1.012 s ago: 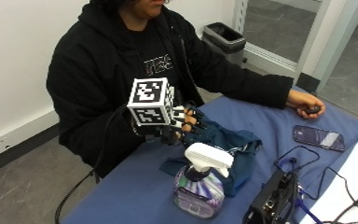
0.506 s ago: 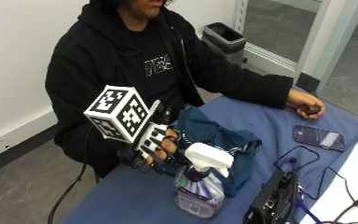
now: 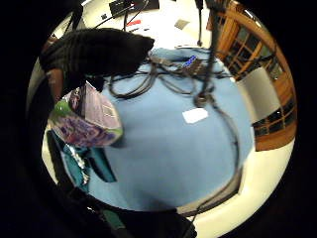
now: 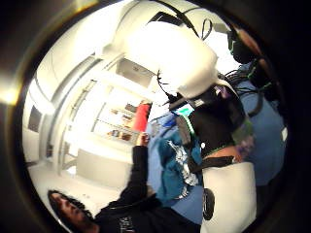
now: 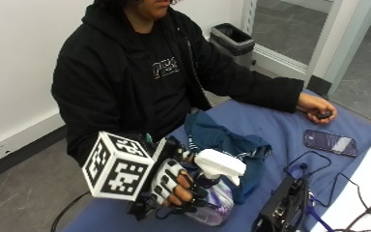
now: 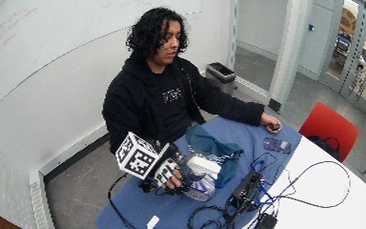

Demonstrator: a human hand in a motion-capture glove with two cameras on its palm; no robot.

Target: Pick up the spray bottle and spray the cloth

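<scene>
Gloved right hand [image 5: 173,186] wraps its grip around the spray bottle [image 5: 214,193] on the table [image 5: 282,133]; teal cloth [image 5: 227,142] awaits spraying.

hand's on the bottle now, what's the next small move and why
Probably lift the bottle and turn its white nozzle toward the cloth. The gloved hand has its fingers curled round the bottle, which appears to stand on the blue table right beside the cloth, so little travel is needed.

black hoodie [image 5: 127,82] with chest lettering, black glove [image 5: 173,181]
</scene>
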